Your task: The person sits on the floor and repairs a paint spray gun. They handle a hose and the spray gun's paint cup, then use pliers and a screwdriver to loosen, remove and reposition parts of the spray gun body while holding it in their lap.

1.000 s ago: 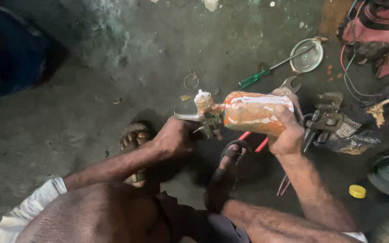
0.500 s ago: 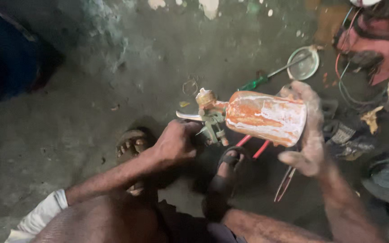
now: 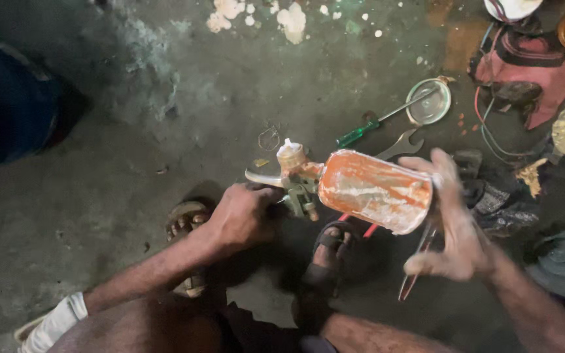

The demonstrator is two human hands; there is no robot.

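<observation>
Left hand [image 3: 243,216] clenched on the metal body of the spray gun [image 3: 299,183], left of its orange cup [image 3: 374,191]; gun held above the floor [image 3: 132,163], cup lying sideways; right hand [image 3: 456,229] open, fingers spread, palm against the cup's right end, not gripping; sandalled feet [image 3: 325,255] below the cup; green screwdriver [image 3: 361,127] and spanner [image 3: 400,144] on the floor just above the cup; round lid [image 3: 428,101] further up and right.
</observation>
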